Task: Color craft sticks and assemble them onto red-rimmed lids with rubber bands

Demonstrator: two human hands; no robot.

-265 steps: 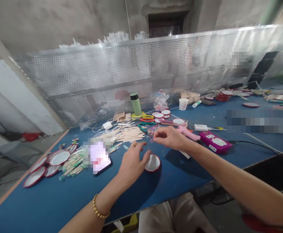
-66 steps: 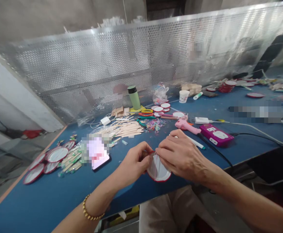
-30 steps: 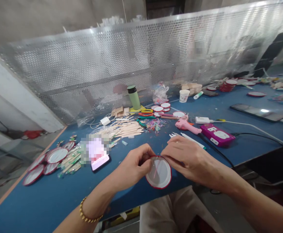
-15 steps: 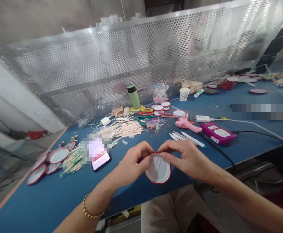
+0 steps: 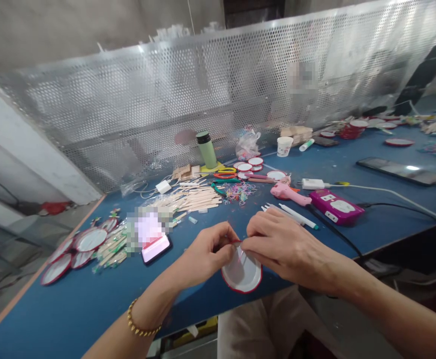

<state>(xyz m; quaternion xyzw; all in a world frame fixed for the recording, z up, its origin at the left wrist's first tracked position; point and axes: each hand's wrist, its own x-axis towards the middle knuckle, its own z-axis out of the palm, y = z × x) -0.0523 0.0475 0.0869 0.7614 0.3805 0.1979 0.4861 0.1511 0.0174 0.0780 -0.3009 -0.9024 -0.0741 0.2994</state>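
Observation:
Over the table's front edge I hold a round white lid-like disc (image 5: 242,278) with a red rim. My left hand (image 5: 207,253) is closed, thumb and fingers pinching the disc's upper rim. My right hand (image 5: 287,245) is closed too, its fingertips pressed together at the same spot of the rim, beside the left fingertips. A thin pink strand (image 5: 241,257) runs down across the white face from there. Whether the right fingers grip the strand or the rim is hidden.
Lit phone (image 5: 157,248), wooden sticks (image 5: 201,198) and more red-rimmed discs (image 5: 91,240) lie left. Coloured rubber bands (image 5: 239,192), white markers (image 5: 300,217), a pink glue gun (image 5: 291,193) and purple power strip (image 5: 336,206) lie beyond my hands. A green bottle (image 5: 207,152) and paper cup (image 5: 284,146) stand behind.
The disc has dropped slightly and tilted, showing more of its face. My right hand has turned over, its back now facing up, and shifted a little left. My left hand barely moved.

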